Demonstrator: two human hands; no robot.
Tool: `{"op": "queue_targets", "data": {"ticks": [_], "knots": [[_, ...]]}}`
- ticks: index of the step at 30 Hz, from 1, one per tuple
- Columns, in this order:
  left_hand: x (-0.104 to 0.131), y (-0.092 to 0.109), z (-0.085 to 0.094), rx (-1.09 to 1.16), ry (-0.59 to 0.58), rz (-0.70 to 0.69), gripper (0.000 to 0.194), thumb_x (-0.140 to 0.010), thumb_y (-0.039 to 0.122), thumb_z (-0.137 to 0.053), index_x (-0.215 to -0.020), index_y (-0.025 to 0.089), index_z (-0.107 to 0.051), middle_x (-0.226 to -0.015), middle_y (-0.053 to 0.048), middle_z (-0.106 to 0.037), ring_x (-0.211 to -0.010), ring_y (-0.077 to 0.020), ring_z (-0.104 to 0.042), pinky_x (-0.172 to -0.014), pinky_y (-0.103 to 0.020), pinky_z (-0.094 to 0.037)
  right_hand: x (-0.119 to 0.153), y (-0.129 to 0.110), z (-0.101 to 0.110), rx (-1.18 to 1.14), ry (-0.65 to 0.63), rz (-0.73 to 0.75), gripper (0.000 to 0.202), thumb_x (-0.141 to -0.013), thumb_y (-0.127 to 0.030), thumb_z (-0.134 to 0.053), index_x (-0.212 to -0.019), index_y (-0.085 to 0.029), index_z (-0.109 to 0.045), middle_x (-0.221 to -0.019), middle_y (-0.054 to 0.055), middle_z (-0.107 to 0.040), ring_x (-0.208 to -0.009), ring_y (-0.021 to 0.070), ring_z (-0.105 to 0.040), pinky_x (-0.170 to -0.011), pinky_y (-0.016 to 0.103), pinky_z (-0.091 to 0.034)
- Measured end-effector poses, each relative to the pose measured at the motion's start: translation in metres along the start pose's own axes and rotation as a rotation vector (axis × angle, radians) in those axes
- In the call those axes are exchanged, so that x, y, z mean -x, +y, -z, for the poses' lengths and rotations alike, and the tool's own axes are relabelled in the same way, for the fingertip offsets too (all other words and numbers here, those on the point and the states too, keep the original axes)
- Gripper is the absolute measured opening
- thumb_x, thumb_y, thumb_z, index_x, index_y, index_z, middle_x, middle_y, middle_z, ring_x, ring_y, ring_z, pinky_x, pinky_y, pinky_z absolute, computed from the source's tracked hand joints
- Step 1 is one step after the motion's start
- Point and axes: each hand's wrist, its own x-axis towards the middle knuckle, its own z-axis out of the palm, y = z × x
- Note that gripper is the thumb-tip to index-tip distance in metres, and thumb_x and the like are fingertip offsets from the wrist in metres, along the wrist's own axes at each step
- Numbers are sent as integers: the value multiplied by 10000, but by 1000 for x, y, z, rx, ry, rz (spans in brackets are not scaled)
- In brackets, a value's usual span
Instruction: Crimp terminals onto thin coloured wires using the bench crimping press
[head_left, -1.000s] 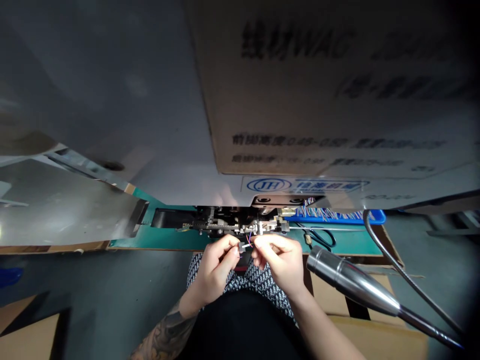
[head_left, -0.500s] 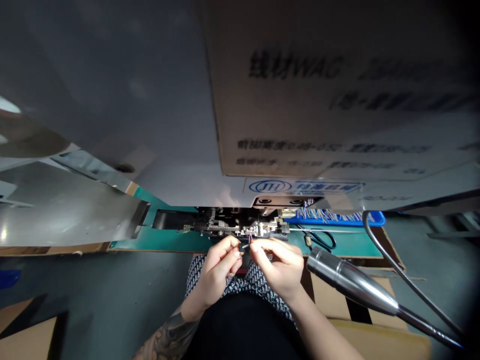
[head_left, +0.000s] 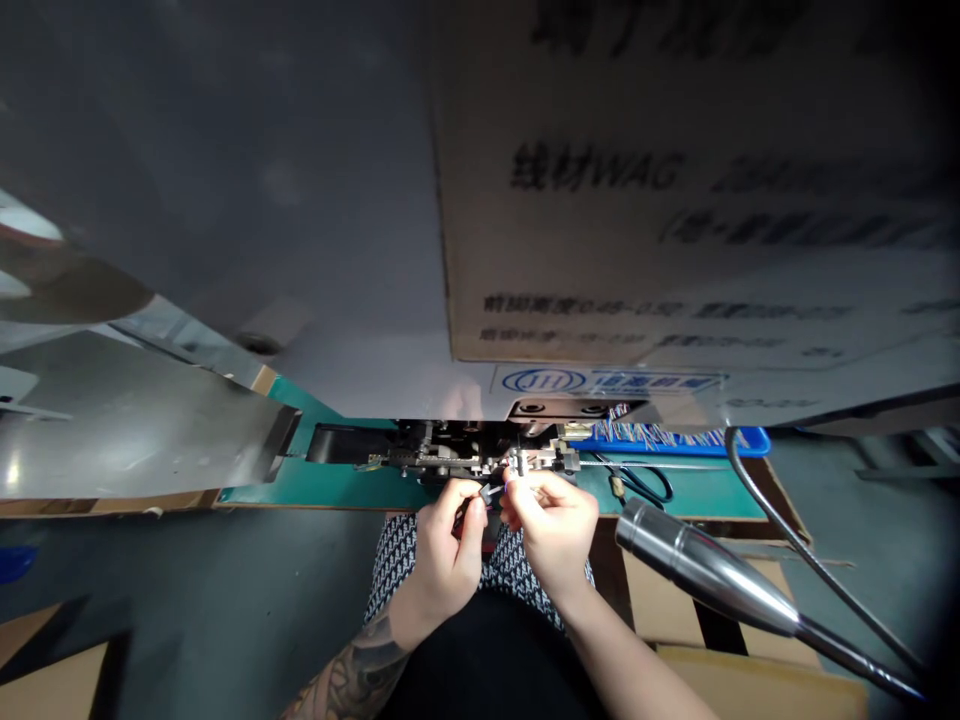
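My left hand [head_left: 450,550] is closed in a pinch on a dark cable, whose short grey end [head_left: 489,493] pokes out between thumb and forefinger toward the right. Close beside it, my right hand [head_left: 556,535] pinches thin wires at the cable's end; a bit of purple shows at the fingertips. Most of the wires are hidden by the fingers. Both hands are just in front of the metal tooling [head_left: 517,462] of a crimping machine, the right fingertips nearest to it. Whether a wire touches the tooling I cannot tell.
The machine's grey housing [head_left: 337,250] hangs low over the hands. A silver lamp [head_left: 697,565] on a flexible neck stands to the right. Behind it are a blue tray [head_left: 675,438] of wires and a black cable loop [head_left: 660,482] on the green bench top [head_left: 322,485].
My left hand has turned, its thumb now pointing more upward along the cable. My right fingers have curled in and moved slightly closer to the tooling. The view has shifted slightly.
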Motion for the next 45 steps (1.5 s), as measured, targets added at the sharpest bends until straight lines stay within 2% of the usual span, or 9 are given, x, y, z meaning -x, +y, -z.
{"op": "queue_targets", "data": {"ticks": [10,19,22,25,27,30,33,40,45], "knots": [[-3,0,2,-117,70,-109,125,-1054,141,-540,-969,207,-603,-680,44,-623,-531,-97,-595,-561,-189,-444,0,1,-3,-4,6,-27,360,-855,-457,-893,-688,-164,-769,-523,-3,-658,-425,112,-550,-437,211,-462],[-10,-12,12,-208,-5,-353,189,-1033,73,-499,-1049,193,-644,-842,-38,-693,-736,-163,-691,-711,-251,-512,-5,11,9,124,-103,174,234,-897,-404,-839,-815,-186,-852,-530,-14,-627,-433,129,-503,-434,256,-473],[-8,-10,16,-105,-113,-245,159,-1056,130,-504,-1014,196,-642,-792,-19,-658,-678,-150,-631,-670,-256,-471,-6,3,16,122,-233,46,232,-882,-409,-853,-808,-188,-858,-536,-8,-644,-427,126,-525,-419,239,-452],[-6,-4,16,122,-229,62,218,-1102,272,-500,-933,195,-614,-685,16,-576,-595,-133,-537,-603,-253,-414,-4,-1,19,72,-249,-28,303,-934,-467,-799,-822,-192,-858,-550,3,-678,-421,131,-570,-410,225,-463],[-7,1,15,290,-268,242,304,-1109,357,-494,-860,198,-565,-638,30,-515,-573,-127,-478,-581,-252,-388,-3,-1,19,106,-218,76,283,-963,-442,-765,-863,-199,-872,-599,17,-717,-452,149,-607,-435,243,-499],[-10,8,12,419,-272,363,338,-1087,414,-528,-823,203,-516,-610,48,-458,-556,-115,-416,-565,-245,-358,-2,2,17,222,-166,289,226,-963,-354,-747,-851,-213,-883,-625,26,-728,-488,174,-626,-473,281,-514],[-11,13,10,380,-253,350,343,-1081,423,-542,-822,197,-530,-606,49,-454,-552,-112,-416,-553,-236,-354,-2,0,14,249,-110,297,274,-943,-369,-762,-736,-206,-838,-576,23,-689,-478,178,-603,-472,292,-496],[-10,14,5,224,-208,237,301,-1092,364,-518,-853,190,-574,-618,35,-514,-536,-116,-488,-534,-219,-400,-6,-8,14,57,-145,-62,366,-834,-458,-892,-655,-167,-762,-501,7,-641,-393,129,-536,-412,228,-431],[-10,14,5,187,-178,221,294,-1086,337,-512,-847,187,-594,-612,30,-538,-527,-119,-515,-519,-209,-419,-8,-5,13,53,-146,-94,481,-869,-558,-850,-621,-165,-724,-484,0,-618,-371,99,-508,-394,194,-402]]}}
